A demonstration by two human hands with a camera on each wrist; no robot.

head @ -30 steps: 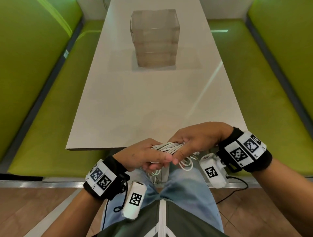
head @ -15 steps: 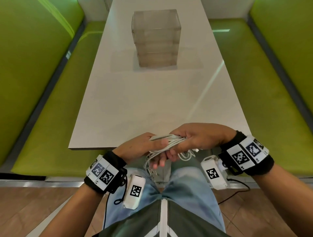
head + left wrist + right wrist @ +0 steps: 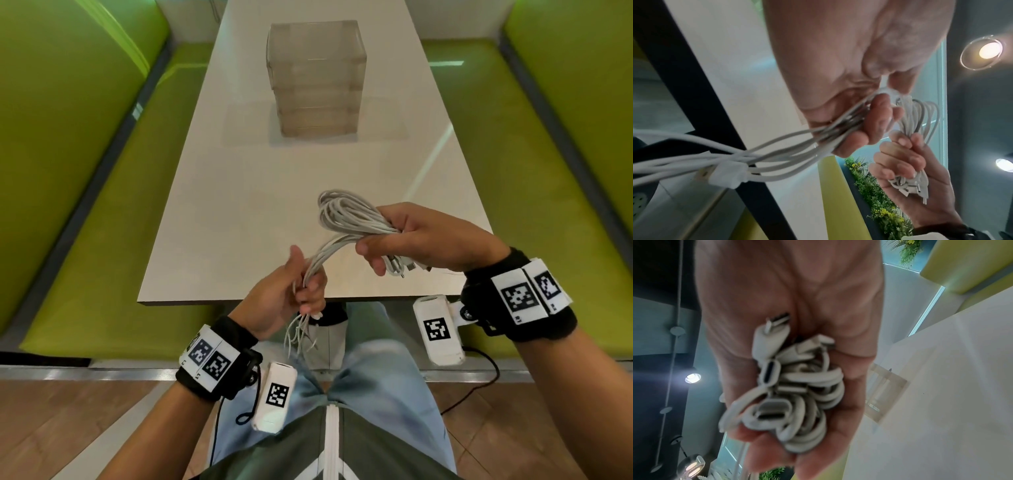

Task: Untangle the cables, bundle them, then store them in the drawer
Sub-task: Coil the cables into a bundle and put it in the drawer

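A bundle of white cables (image 3: 346, 219) stretches between both hands above the near end of the white table (image 3: 239, 212). My right hand (image 3: 411, 243) grips the looped part, with several plugs (image 3: 774, 369) packed in its palm. My left hand (image 3: 294, 291) holds the other stretch of the same cables (image 3: 838, 129) at the table's near edge, and loose ends (image 3: 301, 335) hang below it. A clear stack of drawers (image 3: 317, 77) stands shut at the far middle of the table.
Green benches (image 3: 102, 212) run along both sides of the table. A white connector block (image 3: 727, 175) dangles on the cables near the left wrist camera. My legs are under the table's near edge, over a wooden floor (image 3: 68, 428).
Both hands rose from below the table edge to above it. The right hand moved up and right with the looped cables, and the left stays low, so the bundle is now stretched between them.
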